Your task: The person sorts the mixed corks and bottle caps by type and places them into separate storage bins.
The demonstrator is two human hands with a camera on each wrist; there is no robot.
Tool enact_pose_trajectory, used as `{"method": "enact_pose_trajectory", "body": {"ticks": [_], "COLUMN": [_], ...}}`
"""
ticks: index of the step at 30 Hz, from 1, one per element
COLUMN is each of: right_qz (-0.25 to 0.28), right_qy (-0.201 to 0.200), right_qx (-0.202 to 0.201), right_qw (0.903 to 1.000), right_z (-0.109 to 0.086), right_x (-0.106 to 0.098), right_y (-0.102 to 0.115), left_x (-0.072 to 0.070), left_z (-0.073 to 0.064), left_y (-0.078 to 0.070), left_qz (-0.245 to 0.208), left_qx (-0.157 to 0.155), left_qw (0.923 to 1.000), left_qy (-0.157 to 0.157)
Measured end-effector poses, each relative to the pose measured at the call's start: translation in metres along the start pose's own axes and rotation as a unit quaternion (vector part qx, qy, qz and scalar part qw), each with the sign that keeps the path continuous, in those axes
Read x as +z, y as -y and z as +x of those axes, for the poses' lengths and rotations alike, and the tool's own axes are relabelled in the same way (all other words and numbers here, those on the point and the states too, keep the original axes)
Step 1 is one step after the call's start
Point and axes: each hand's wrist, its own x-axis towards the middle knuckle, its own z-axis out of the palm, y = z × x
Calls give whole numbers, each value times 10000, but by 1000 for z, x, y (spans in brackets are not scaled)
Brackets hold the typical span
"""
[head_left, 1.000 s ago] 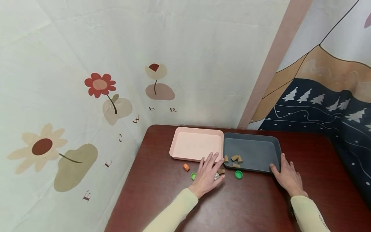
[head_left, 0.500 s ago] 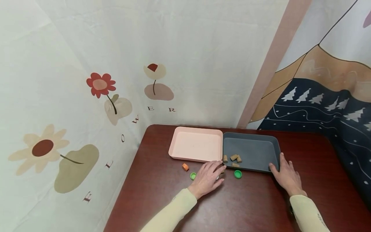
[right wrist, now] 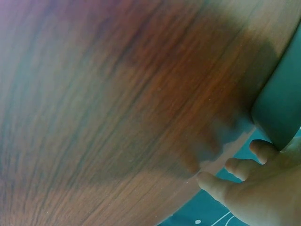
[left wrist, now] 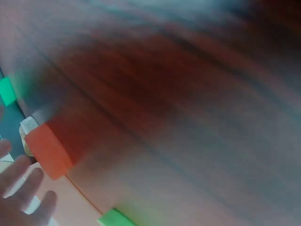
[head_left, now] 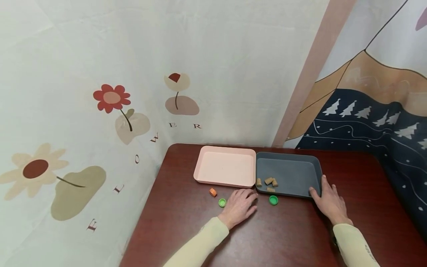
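1. The left hand [head_left: 238, 207], fingers loosely parted, hung low over the glossy wood-grain counter [head_left: 280, 237] beside a round lime-green cap [head_left: 222, 203].
2. The right hand [head_left: 331, 202] gripped the smooth gray tray [head_left: 297, 170], tan cylindrical corks [head_left: 268, 181] inside.

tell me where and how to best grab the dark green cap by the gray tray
I'd likely pinch the dark green cap across the left and right of its round rim, coming down from the near side: it lies flat on the table, with the gray tray close behind.
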Motion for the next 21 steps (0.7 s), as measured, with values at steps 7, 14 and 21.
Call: {"method": "enact_pose_trajectory", "body": {"ticks": [7, 14, 21], "right_qz": [26, 45, 12], "right_qy": [-13, -17, -6], "right_qx": [-91, -99, -84], "right_qw": [10000, 9999, 10000], "right_z": [-1, 0, 1], "right_x": [2, 2, 2], "right_y": [-2, -3, -2], "left_x": [3, 7, 12], "left_z": [5, 12, 16], "left_y": [-8, -12, -13], "left_qz": [334, 618, 580], "left_qx": [-389, -553, -718], "left_qw": [9987, 9957, 9944], "left_qy": [18, -425, -513]}}
